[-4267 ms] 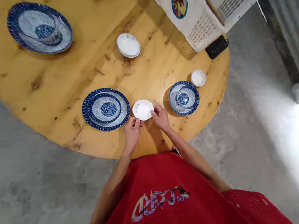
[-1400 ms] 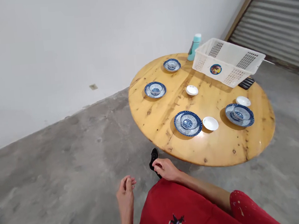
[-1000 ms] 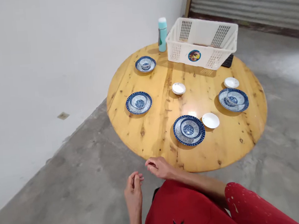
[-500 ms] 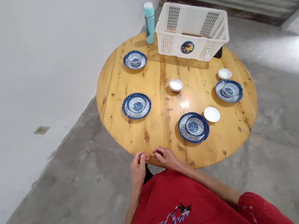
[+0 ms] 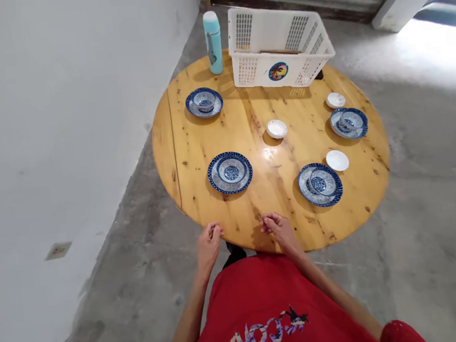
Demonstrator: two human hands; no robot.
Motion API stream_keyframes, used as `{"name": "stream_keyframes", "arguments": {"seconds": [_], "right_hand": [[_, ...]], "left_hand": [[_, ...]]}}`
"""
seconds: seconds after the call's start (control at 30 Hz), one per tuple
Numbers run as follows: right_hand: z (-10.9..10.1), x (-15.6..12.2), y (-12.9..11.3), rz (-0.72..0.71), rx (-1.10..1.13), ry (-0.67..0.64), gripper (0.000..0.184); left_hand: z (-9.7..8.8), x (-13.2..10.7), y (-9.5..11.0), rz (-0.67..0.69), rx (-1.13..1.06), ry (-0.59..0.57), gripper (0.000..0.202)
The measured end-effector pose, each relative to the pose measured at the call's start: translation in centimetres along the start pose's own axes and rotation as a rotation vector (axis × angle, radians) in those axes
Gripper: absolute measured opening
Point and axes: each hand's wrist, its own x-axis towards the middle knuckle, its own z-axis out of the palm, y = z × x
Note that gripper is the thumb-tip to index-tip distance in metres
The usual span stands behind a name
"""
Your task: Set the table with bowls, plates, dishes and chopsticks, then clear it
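My left hand [image 5: 209, 242] is at the near edge of the round wooden table [image 5: 198, 195], its fingers curled in and nothing visible in them. Over the tabletop near the same edge, my right hand [image 5: 276, 226] is loosely closed, also with nothing to be seen in it. Ahead, between the hands, sits a blue-and-white plate [image 5: 218, 186] with a patterned bowl [image 5: 231, 169] on it. Right of my right hand is another such plate [image 5: 335, 198] bearing a bowl [image 5: 321, 181]. A small white dish [image 5: 337, 160] lies just beyond that plate.
Farther back are more plates with bowls, one at left [image 5: 205, 112] and one at right [image 5: 348, 131]. White dishes lie mid-table [image 5: 277, 128] and at far right [image 5: 336, 100]. A turquoise bottle [image 5: 214, 44] and a white plastic basket [image 5: 255, 72] stand at the back. A wall [image 5: 68, 126] rises at left.
My hands have moved apart, the right one going rightward and farther over the table. The camera view has shifted; the dishes appear to stay in place.
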Motion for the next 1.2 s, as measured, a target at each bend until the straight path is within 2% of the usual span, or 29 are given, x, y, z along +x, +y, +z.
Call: {"name": "stream_keyframes", "arguments": {"seconds": [0.1,0.23,0.37,0.5,0.7,0.9,1.07,1.2], "right_hand": [[1.2,-0.4,0.2,0.061,0.006,0.027,0.036],[2.4,0.4,-0.1,0.105,0.053,0.042,0.035],[3.9,1.7,-0.6,0.154,0.100,-0.021,0.032],[4.7,2.8,-1.3,0.158,0.140,-0.091,0.027],[2.9,4.2,-1.3,0.170,0.185,-0.065,0.012],[0.9,4.2,0.0,0.222,0.237,-0.021,0.003],[0.7,5.0,-0.1,0.217,0.240,0.030,0.009],[1.7,6.9,-0.5,0.158,0.219,0.131,0.019]], "left_hand": [[-0.6,1.5,0.0,-0.003,-0.026,-0.033,0.032],[-0.2,2.1,0.3,0.007,-0.045,-0.047,0.033],[0.4,1.9,0.7,-0.020,-0.074,-0.023,0.033],[0.6,2.8,1.5,-0.076,-0.086,-0.018,0.033],[1.3,5.0,3.0,-0.067,-0.074,0.055,0.032],[2.4,5.9,3.2,-0.109,-0.116,0.097,0.030],[1.9,8.1,3.2,-0.131,-0.142,0.170,0.028],[1.3,11.0,3.7,-0.062,-0.081,0.142,0.027]]}}
